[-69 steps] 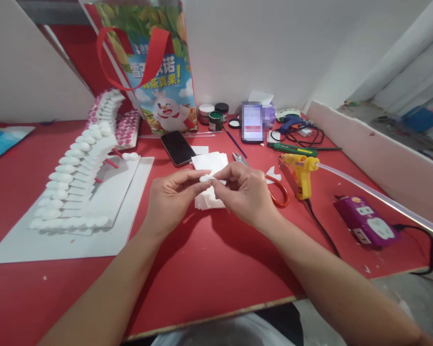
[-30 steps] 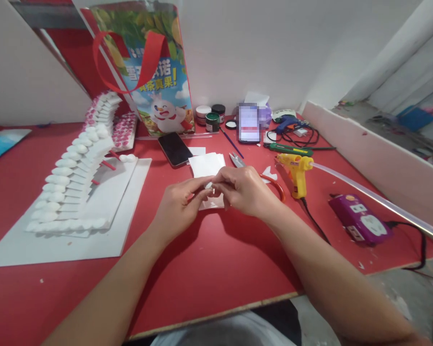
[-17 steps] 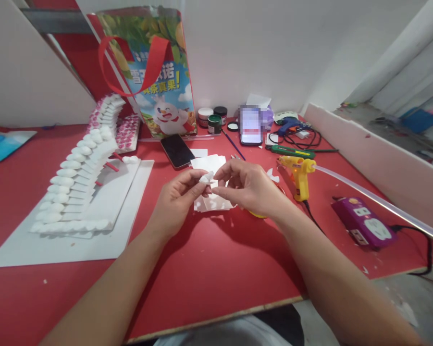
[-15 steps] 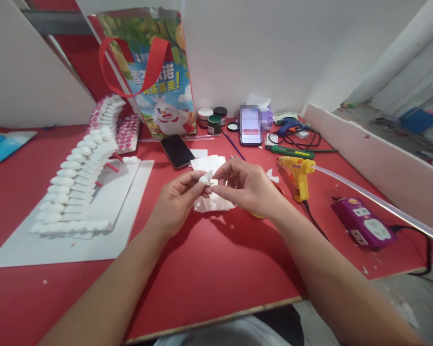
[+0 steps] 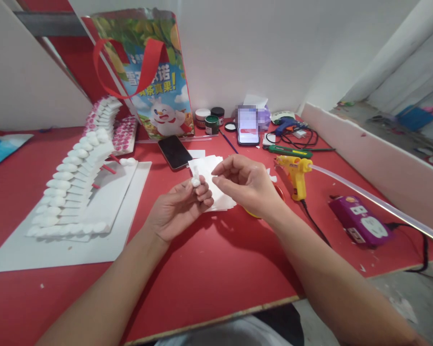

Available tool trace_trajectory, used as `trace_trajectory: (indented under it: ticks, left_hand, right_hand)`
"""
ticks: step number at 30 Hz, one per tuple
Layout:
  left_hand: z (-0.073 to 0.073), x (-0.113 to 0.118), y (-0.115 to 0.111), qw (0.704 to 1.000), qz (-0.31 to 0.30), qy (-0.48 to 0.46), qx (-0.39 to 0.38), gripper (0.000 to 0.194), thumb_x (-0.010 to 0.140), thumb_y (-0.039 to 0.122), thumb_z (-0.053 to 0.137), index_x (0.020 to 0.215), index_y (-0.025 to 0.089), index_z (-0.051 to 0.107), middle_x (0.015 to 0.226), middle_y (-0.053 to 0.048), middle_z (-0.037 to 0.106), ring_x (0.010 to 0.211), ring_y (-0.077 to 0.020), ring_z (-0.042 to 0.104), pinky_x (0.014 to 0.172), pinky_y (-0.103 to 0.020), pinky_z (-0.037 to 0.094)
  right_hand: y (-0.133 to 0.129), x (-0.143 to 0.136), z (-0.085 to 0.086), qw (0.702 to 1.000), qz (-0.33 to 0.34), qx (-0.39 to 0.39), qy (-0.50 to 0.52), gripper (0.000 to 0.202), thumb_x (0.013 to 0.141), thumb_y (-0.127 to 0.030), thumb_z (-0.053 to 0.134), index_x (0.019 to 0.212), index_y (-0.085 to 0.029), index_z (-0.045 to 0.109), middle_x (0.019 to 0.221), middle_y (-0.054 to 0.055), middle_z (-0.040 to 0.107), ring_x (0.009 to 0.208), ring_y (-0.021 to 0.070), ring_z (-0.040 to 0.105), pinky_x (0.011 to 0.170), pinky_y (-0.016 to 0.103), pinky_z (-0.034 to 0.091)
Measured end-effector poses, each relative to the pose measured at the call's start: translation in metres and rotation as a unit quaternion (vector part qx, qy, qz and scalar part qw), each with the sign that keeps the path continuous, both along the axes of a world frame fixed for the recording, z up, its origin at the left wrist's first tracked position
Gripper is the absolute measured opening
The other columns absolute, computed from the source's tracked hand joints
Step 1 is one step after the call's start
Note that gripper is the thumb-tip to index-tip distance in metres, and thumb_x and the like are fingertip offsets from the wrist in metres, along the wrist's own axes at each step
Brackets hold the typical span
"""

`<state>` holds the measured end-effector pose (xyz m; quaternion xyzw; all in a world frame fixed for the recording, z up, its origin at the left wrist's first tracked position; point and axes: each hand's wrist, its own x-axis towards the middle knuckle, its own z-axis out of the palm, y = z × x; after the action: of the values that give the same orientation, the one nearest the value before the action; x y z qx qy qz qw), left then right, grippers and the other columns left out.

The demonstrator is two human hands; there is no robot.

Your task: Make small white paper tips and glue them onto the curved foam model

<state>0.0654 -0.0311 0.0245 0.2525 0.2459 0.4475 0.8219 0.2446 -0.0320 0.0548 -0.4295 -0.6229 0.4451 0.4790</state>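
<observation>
Between the thumb and fingers of my left hand (image 5: 178, 209) is a small white piece (image 5: 196, 180), with a rounded lower end and a thin strip standing up; I cannot make out its material. My right hand (image 5: 247, 185) hovers to the right of it, its thumb and forefinger curved with a gap between them and nothing visible in it. Under the hands lies a stack of white paper sheets (image 5: 221, 199). On the left, a white stepped model (image 5: 81, 185) edged with white oval pads rests on a white board (image 5: 129, 216).
A yellow glue gun (image 5: 297, 175) stands at the right, near a purple power strip (image 5: 360, 221). Behind are a dark phone (image 5: 174, 152), a lit phone (image 5: 248, 127), paint jars (image 5: 212, 125), a green-handled tool (image 5: 291, 152) and a printed bag (image 5: 166, 91) with red handles.
My hands have moved apart. The left hand has shifted left and turned palm up with the small white piece, while the right hand has come away from it.
</observation>
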Motion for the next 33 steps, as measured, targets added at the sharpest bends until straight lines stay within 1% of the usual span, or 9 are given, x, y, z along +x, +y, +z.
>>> trace_trajectory:
  ticks: [3, 9, 11, 15, 19, 24, 30, 32, 33]
  left_hand:
    - [0.0, 0.001, -0.001, 0.994, 0.023, 0.087, 0.06, 0.026, 0.07, 0.029, 0.092, 0.085, 0.014, 0.078, 0.072, -0.001, 0.062, 0.069, -0.0099, 0.056, 0.073, -0.023, 0.051]
    - [-0.007, -0.002, -0.002, 0.953, 0.077, 0.246, 0.157, 0.024, 0.076, 0.034, 0.088, 0.094, 0.021, 0.08, 0.082, -0.003, 0.075, 0.075, -0.014, 0.066, 0.074, -0.027, 0.053]
    - [-0.008, -0.003, -0.002, 0.948, 0.078, 0.264, 0.163, 0.022, 0.076, 0.033, 0.088, 0.094, 0.022, 0.08, 0.085, -0.002, 0.077, 0.078, -0.0149, 0.069, 0.076, -0.028, 0.054]
    - [-0.008, -0.001, -0.003, 0.954, 0.078, 0.252, 0.143, 0.025, 0.073, 0.034, 0.09, 0.09, 0.019, 0.079, 0.082, -0.003, 0.077, 0.074, -0.0156, 0.07, 0.071, -0.028, 0.054]
    - [-0.011, 0.0, -0.004, 0.945, 0.095, 0.263, 0.17, 0.027, 0.077, 0.039, 0.086, 0.091, 0.018, 0.078, 0.079, -0.003, 0.075, 0.07, -0.0146, 0.068, 0.067, -0.026, 0.053]
    - [-0.01, -0.002, -0.006, 0.881, 0.135, 0.369, 0.263, 0.022, 0.087, 0.039, 0.076, 0.095, 0.018, 0.075, 0.084, -0.004, 0.077, 0.072, -0.0158, 0.068, 0.065, -0.026, 0.052]
    - [-0.002, -0.008, -0.003, 0.768, 0.179, 0.448, 0.421, 0.015, 0.092, 0.033, 0.07, 0.098, 0.019, 0.072, 0.098, -0.005, 0.077, 0.092, -0.0192, 0.07, 0.085, -0.03, 0.053]
    - [-0.002, -0.009, -0.002, 0.742, 0.18, 0.462, 0.451, 0.014, 0.093, 0.032, 0.069, 0.098, 0.019, 0.072, 0.099, -0.006, 0.076, 0.093, -0.0193, 0.07, 0.086, -0.031, 0.053]
    - [-0.002, -0.009, -0.002, 0.739, 0.178, 0.463, 0.456, 0.013, 0.093, 0.031, 0.069, 0.098, 0.019, 0.072, 0.1, -0.006, 0.076, 0.093, -0.0191, 0.07, 0.086, -0.03, 0.053]
  right_hand:
    - [0.0, 0.0, 0.0, 1.0, 0.005, 0.002, -0.016, 0.016, 0.082, -0.031, 0.071, 0.087, -0.017, 0.066, 0.077, 0.002, 0.068, 0.063, 0.0116, 0.059, 0.058, 0.026, 0.046]
    - [0.0, 0.001, -0.004, 0.992, -0.02, 0.038, -0.118, 0.015, 0.084, -0.029, 0.069, 0.078, -0.016, 0.066, 0.069, 0.0, 0.067, 0.058, 0.0096, 0.053, 0.054, 0.024, 0.039]
    - [0.0, 0.001, -0.006, 0.988, -0.026, 0.058, -0.14, 0.013, 0.085, -0.025, 0.066, 0.076, -0.016, 0.064, 0.068, 0.0, 0.067, 0.059, 0.0096, 0.053, 0.056, 0.024, 0.039]
    - [-0.001, 0.0, -0.009, 0.978, -0.018, 0.113, -0.174, 0.012, 0.086, -0.021, 0.063, 0.075, -0.017, 0.063, 0.064, -0.001, 0.063, 0.058, 0.0092, 0.051, 0.055, 0.023, 0.036]
    - [0.0, -0.001, -0.012, 0.98, -0.012, 0.129, -0.154, 0.015, 0.087, -0.023, 0.063, 0.073, -0.016, 0.063, 0.063, -0.001, 0.062, 0.056, 0.0085, 0.049, 0.053, 0.022, 0.035]
    - [0.0, -0.001, -0.012, 0.986, -0.002, 0.103, -0.129, 0.016, 0.086, -0.025, 0.064, 0.074, -0.016, 0.065, 0.064, 0.001, 0.065, 0.055, 0.0087, 0.049, 0.051, 0.022, 0.034]
    - [0.001, 0.0, -0.011, 0.996, 0.039, 0.01, -0.075, 0.019, 0.087, -0.034, 0.067, 0.087, -0.015, 0.067, 0.064, -0.001, 0.065, 0.048, 0.0096, 0.054, 0.046, 0.023, 0.036]
    - [0.001, -0.001, -0.012, 0.997, 0.031, 0.003, -0.077, 0.019, 0.089, -0.034, 0.067, 0.085, -0.016, 0.065, 0.065, -0.001, 0.065, 0.048, 0.01, 0.057, 0.048, 0.023, 0.039]
    - [0.001, -0.001, -0.013, 0.996, 0.028, 0.011, -0.084, 0.018, 0.09, -0.033, 0.066, 0.083, -0.017, 0.064, 0.064, -0.002, 0.065, 0.048, 0.0099, 0.057, 0.05, 0.023, 0.041]
